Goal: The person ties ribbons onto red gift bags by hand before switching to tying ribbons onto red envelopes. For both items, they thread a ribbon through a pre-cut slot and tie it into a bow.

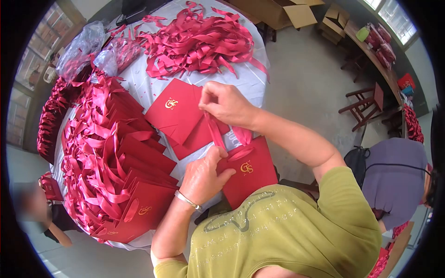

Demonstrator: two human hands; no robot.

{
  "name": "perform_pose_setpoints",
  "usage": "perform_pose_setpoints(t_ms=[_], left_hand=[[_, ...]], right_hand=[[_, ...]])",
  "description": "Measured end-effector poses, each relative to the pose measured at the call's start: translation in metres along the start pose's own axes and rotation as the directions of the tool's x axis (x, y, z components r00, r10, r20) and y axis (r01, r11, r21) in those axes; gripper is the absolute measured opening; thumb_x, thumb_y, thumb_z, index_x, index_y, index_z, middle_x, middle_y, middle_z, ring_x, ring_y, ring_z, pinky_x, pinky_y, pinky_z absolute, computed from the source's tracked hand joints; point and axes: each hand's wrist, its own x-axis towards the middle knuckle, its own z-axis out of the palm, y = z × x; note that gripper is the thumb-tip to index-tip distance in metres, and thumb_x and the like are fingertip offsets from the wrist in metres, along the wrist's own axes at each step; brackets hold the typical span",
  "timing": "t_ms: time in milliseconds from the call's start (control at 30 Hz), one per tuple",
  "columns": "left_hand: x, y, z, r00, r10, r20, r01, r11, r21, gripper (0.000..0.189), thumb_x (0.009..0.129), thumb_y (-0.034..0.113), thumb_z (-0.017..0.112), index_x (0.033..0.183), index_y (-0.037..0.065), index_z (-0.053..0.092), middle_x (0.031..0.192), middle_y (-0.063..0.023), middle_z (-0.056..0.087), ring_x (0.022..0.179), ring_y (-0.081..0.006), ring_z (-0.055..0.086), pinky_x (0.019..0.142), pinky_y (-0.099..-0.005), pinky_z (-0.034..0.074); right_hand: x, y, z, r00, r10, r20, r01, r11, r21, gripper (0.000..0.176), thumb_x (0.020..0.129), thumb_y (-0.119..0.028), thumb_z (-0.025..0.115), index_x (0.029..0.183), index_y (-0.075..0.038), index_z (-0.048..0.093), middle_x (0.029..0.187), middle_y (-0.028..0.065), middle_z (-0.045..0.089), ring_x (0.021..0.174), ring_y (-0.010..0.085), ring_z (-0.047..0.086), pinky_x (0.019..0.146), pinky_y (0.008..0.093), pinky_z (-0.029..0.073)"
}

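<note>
A red bag with a gold emblem point(252, 171) stands upright against the front of the body. My left hand point(204, 173), with a silver bracelet at the wrist, is at the bag's upper left edge, its fingers closed near the ribbon's lower part. Above it, my right hand point(225, 103) pinches the upper end of a pink ribbon point(214, 131) that runs down to the bag. Flat red bags point(174, 109) lie on the white-covered table just left of my right hand.
Rows of red bags with ribbons point(143, 199) fill the table's left side. A ribbon pile point(199, 41) and plastic bags point(83, 48) lie at the back. A stool point(364, 106) and a person in purple point(394, 180) are at right; another person point(58, 227) is at left.
</note>
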Motion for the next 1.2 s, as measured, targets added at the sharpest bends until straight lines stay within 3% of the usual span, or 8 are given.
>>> perform_pose_setpoints(t_ms=[133,333,400,533,700,1000,1067,1200], left_hand=[[-0.002,-0.001,0.002,0.991,0.061,-0.121,-0.060,0.998,0.007,0.030,0.075,0.017,0.083,0.097,0.005,0.067,0.088,-0.0130,0.069,0.075,-0.0299,0.068,0.068,-0.0368,0.054],[-0.004,0.004,-0.008,0.964,0.028,-0.264,0.003,0.993,0.114,0.030,0.076,0.020,0.084,0.093,0.003,0.066,0.083,-0.0126,0.071,0.069,-0.0263,0.069,0.064,-0.0348,0.053],[-0.005,0.003,-0.011,0.978,-0.038,-0.206,0.059,0.993,0.099,0.031,0.076,0.021,0.084,0.092,0.002,0.064,0.078,-0.0123,0.070,0.065,-0.0255,0.068,0.062,-0.0339,0.052],[-0.005,-0.005,-0.005,0.989,-0.117,-0.094,0.117,0.993,-0.011,0.036,0.079,0.020,0.082,0.096,-0.002,0.059,0.064,-0.0098,0.066,0.056,-0.0184,0.065,0.057,-0.0300,0.048],[-0.003,-0.003,0.000,0.990,-0.130,-0.063,0.122,0.987,-0.107,0.033,0.080,0.010,0.080,0.099,-0.002,0.056,0.063,-0.0062,0.059,0.057,-0.0115,0.063,0.055,-0.0272,0.047],[-0.002,-0.014,0.008,0.988,-0.125,-0.089,0.106,0.975,-0.197,0.031,0.082,0.002,0.075,0.102,-0.002,0.052,0.071,-0.0079,0.062,0.058,-0.0104,0.064,0.050,-0.0272,0.047],[-0.001,-0.014,0.009,0.968,-0.251,-0.030,0.230,0.924,-0.306,0.034,0.079,0.014,0.078,0.102,0.002,0.058,0.070,-0.0188,0.063,0.067,-0.0339,0.066,0.063,-0.0416,0.051],[0.000,-0.015,0.010,0.967,-0.252,-0.034,0.228,0.917,-0.326,0.033,0.079,0.013,0.078,0.101,0.001,0.057,0.068,-0.0184,0.061,0.065,-0.0328,0.064,0.062,-0.0407,0.050]], right_hand=[[-0.019,-0.011,-0.026,0.987,0.013,-0.159,-0.019,0.999,-0.034,0.013,0.089,-0.012,0.072,0.095,-0.004,0.063,0.091,0.0023,0.068,0.082,0.0077,0.061,0.068,0.0247,0.049],[-0.102,0.003,-0.063,0.956,0.091,-0.279,-0.138,0.979,-0.153,0.016,0.087,-0.011,0.075,0.087,-0.002,0.062,0.076,0.0012,0.062,0.067,0.0066,0.053,0.058,0.0261,0.044],[-0.129,0.000,-0.063,0.905,0.333,-0.265,-0.341,0.940,0.018,0.014,0.089,-0.009,0.072,0.084,-0.002,0.061,0.073,-0.0019,0.060,0.067,0.0042,0.053,0.059,0.0241,0.044],[-0.148,-0.008,-0.057,0.891,0.384,-0.241,-0.334,0.916,0.223,0.012,0.090,-0.007,0.071,0.084,-0.001,0.062,0.079,-0.0025,0.061,0.069,0.0030,0.053,0.060,0.0224,0.044],[-0.129,-0.027,-0.057,0.973,0.135,-0.186,-0.145,0.989,-0.040,0.007,0.087,-0.001,0.071,0.093,-0.001,0.069,0.094,0.0024,0.066,0.075,0.0068,0.057,0.067,0.0227,0.047],[-0.135,-0.031,-0.053,0.991,-0.135,0.025,0.134,0.919,-0.370,0.021,0.072,-0.004,0.081,0.092,-0.006,0.075,0.089,0.0074,0.067,0.078,0.0213,0.065,0.068,0.0320,0.052],[-0.136,-0.030,-0.049,0.980,-0.197,0.018,0.187,0.892,-0.411,0.021,0.071,-0.006,0.083,0.091,-0.005,0.074,0.090,0.0080,0.067,0.078,0.0240,0.066,0.067,0.0348,0.054],[-0.137,-0.024,-0.047,0.973,-0.231,-0.004,0.204,0.866,-0.457,0.015,0.073,-0.009,0.081,0.086,-0.006,0.073,0.090,0.0062,0.065,0.082,0.0241,0.066,0.071,0.0351,0.054]])
